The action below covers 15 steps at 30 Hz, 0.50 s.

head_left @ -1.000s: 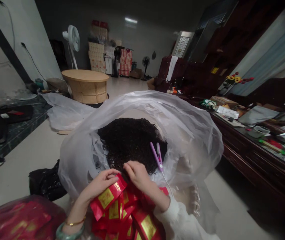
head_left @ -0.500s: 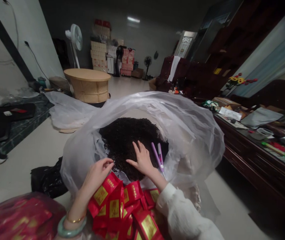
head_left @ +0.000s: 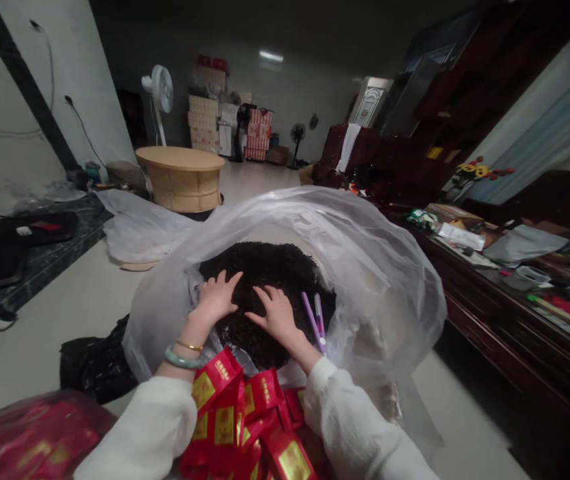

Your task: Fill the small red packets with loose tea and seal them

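Dark loose leaves, looking like dried tea [head_left: 275, 263], fill the middle of a large clear plastic bag [head_left: 389, 267]. My left hand [head_left: 217, 297] is over the left side of the leaves, fingers spread, with nothing visible in it. Beside it, my right hand [head_left: 275, 312] is over the middle of the heap, its fingers also apart. Whether the fingertips touch the leaves I cannot tell. A purple tong-shaped tool [head_left: 313, 323] lies spread on the leaves, right of my right hand. Several red packets with gold labels [head_left: 225, 427] are piled in front of me, below my wrists.
At the lower left sits a clear bag of red packets [head_left: 35, 433], with a black plastic bag [head_left: 97, 360] behind it. A round wooden table [head_left: 182, 177] and a white fan [head_left: 162, 90] stand farther back. Along the right runs a cluttered dark cabinet [head_left: 479, 293].
My left hand has moved forward from the near edge by the packets to over the leaves, and its fingers have spread. My right hand has shifted slightly. The view has tilted a little.
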Each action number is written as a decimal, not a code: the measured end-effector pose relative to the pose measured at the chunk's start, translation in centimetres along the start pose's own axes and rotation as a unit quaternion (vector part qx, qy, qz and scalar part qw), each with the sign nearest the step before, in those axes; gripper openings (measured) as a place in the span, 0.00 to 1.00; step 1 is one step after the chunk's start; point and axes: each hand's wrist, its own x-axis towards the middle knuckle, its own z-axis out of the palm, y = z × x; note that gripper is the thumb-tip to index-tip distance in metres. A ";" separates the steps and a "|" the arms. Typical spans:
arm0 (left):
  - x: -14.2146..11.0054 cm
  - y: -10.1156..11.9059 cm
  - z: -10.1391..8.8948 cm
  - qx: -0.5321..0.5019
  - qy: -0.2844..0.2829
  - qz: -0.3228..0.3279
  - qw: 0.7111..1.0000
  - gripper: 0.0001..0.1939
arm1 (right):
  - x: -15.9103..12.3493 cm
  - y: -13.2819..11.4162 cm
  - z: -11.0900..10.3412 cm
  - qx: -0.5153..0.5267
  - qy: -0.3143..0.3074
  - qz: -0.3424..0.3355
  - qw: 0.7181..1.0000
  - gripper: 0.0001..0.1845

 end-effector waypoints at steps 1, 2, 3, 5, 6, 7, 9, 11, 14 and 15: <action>0.1 -0.1 0.0 -0.002 0.000 0.009 1.000 0.40 | 0.1 0.1 0.1 0.010 0.011 -0.007 1.000 0.32; 0.2 -0.1 0.1 -0.008 0.007 0.018 1.000 0.38 | 0.2 0.2 0.1 0.022 0.024 -0.013 0.999 0.28; 0.3 -0.2 0.1 -0.022 0.017 0.027 0.999 0.35 | 0.4 0.3 0.1 0.035 0.036 -0.015 0.999 0.25; 0.6 -0.3 0.2 -0.066 0.040 0.046 0.996 0.28 | 0.9 0.5 0.1 0.061 0.057 -0.012 0.996 0.19; 0.7 -0.3 0.2 -0.090 0.050 0.055 0.993 0.24 | 1.2 0.5 0.1 0.075 0.066 -0.008 0.995 0.17; 0.9 -0.2 0.1 -0.114 0.059 0.063 0.990 0.20 | 1.5 0.6 0.1 0.090 0.073 -0.002 0.993 0.16; 1.3 0.1 -0.1 -0.144 0.069 0.071 0.985 0.16 | 2.3 0.7 0.0 0.127 0.087 0.007 0.988 0.14; 1.6 0.4 -0.4 -0.161 0.077 0.075 0.981 0.15 | 2.9 0.8 -0.2 0.172 0.100 0.011 0.980 0.13; 1.6 0.6 -1.0 -0.193 0.091 0.090 0.973 0.15 | 3.5 1.1 -1.0 0.232 0.113 0.003 0.966 0.13; 1.4 0.5 -1.1 -0.206 0.093 0.093 0.970 0.15 | 3.5 1.3 -1.4 0.246 0.113 -0.001 0.963 0.14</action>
